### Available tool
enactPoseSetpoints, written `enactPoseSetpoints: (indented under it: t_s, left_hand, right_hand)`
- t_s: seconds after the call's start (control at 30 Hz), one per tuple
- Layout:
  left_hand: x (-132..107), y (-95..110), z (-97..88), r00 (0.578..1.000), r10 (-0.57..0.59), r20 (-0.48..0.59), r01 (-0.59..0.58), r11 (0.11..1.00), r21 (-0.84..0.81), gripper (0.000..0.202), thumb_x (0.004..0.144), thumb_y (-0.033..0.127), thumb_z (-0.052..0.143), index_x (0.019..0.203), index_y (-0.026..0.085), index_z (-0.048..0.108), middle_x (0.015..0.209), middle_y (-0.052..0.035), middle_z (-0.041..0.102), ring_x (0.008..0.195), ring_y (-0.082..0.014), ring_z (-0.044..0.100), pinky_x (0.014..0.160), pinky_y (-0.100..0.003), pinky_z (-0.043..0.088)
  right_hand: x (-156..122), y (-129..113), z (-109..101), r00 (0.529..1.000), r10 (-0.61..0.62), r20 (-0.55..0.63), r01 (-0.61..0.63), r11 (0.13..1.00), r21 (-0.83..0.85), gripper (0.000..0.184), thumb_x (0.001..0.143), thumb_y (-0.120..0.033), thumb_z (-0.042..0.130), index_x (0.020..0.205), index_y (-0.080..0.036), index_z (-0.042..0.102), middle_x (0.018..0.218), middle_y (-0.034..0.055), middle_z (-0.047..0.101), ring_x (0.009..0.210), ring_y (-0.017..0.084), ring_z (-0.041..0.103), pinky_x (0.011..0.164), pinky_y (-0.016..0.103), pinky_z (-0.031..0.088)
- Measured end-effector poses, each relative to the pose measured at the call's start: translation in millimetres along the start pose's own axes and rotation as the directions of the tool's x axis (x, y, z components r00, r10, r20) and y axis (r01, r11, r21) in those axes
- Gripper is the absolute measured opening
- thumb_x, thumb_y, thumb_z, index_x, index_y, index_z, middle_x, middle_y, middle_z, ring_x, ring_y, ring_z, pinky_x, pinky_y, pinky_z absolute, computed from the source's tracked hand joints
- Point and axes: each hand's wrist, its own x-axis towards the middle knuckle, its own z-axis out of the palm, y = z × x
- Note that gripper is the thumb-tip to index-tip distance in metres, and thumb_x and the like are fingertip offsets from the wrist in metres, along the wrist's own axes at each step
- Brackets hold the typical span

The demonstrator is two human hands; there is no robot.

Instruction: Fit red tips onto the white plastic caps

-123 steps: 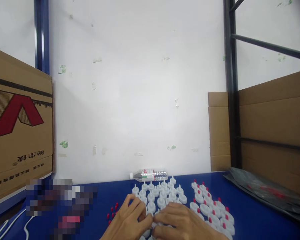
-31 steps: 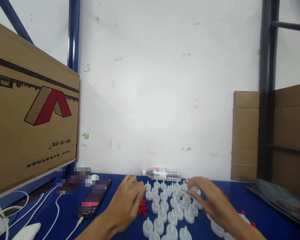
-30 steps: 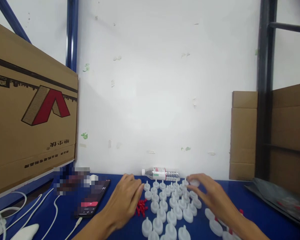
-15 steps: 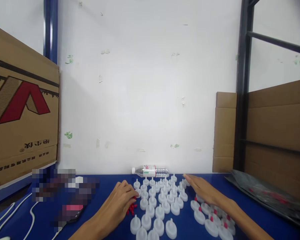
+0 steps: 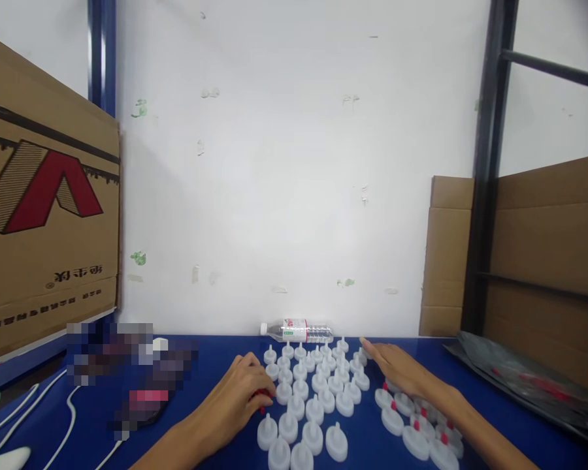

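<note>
My left hand is curled over a few small red tip caps, with its thumb and fingers drawn in around them. Just to its right stand several white plastic nozzle caps, upright with bare spouts, in a loose group. Stretched out along the right side of that group is my right hand, its extended fingers near the rearmost caps. Under and beside my right forearm are several white nozzle caps with red tips, partly hidden by the arm.
A clear plastic bottle lies against the white wall. On the blue table are white cables at left and a grey plastic bag at right. Cardboard boxes flank both sides.
My left hand has closed in over the red tip caps, so fewer of them show. My right hand stays stretched out in the same place. The view has shifted slightly.
</note>
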Motion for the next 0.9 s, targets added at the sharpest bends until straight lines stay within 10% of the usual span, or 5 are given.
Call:
enactPoseSetpoints:
  t_s: [0.23, 0.47, 0.7, 0.9]
  left_hand:
    - [-0.2, 1.6, -0.7, 0.997, 0.019, 0.069, -0.021, 0.999, 0.029, 0.014, 0.093, 0.013, 0.067, 0.092, 0.026, 0.073, 0.097, 0.0014, 0.071, 0.099, -0.0208, 0.056, 0.086, -0.034, 0.037]
    - [0.5, 4.1, -3.6, 0.995, -0.059, 0.087, 0.056, 0.998, 0.028, 0.012, 0.097, 0.021, 0.064, 0.102, 0.028, 0.073, 0.103, -0.0001, 0.069, 0.101, -0.0222, 0.056, 0.092, -0.038, 0.037]
    - [0.0, 4.5, -10.6, 0.999, -0.010, 0.037, 0.008, 0.998, 0.061, 0.018, 0.103, 0.024, 0.051, 0.096, 0.024, 0.069, 0.102, -0.0016, 0.067, 0.100, -0.0214, 0.055, 0.091, -0.038, 0.038]
    - [-1.6, 4.0, -10.6, 0.998, 0.050, -0.037, -0.044, 0.989, 0.139, 0.022, 0.104, 0.021, 0.046, 0.100, 0.024, 0.067, 0.101, -0.0025, 0.066, 0.098, -0.0216, 0.055, 0.089, -0.039, 0.041]
  right_hand:
    - [1.6, -10.1, -6.6, 0.992, -0.001, 0.125, -0.001, 1.000, 0.014, 0.074, 0.100, -0.070, 0.019, 0.116, -0.023, 0.073, 0.118, 0.0086, 0.075, 0.122, 0.033, 0.062, 0.110, 0.046, 0.040]
    - [6.3, -15.9, -2.4, 0.973, -0.024, 0.230, 0.019, 1.000, 0.023, 0.072, 0.102, -0.066, 0.014, 0.158, -0.025, 0.033, 0.156, 0.0075, 0.046, 0.147, 0.031, 0.036, 0.124, 0.056, 0.009]
    - [3.7, -9.3, -30.3, 1.000, 0.000, 0.008, 0.002, 0.968, -0.250, 0.060, 0.103, -0.055, 0.024, 0.113, -0.020, 0.071, 0.106, 0.0135, 0.076, 0.104, 0.034, 0.067, 0.099, 0.051, 0.041]
    - [-7.1, 0.1, -38.8, 0.991, 0.041, 0.131, -0.007, 0.969, -0.248, 0.041, 0.088, -0.059, 0.056, 0.095, -0.026, 0.078, 0.094, 0.0079, 0.078, 0.084, 0.028, 0.071, 0.073, 0.034, 0.048]
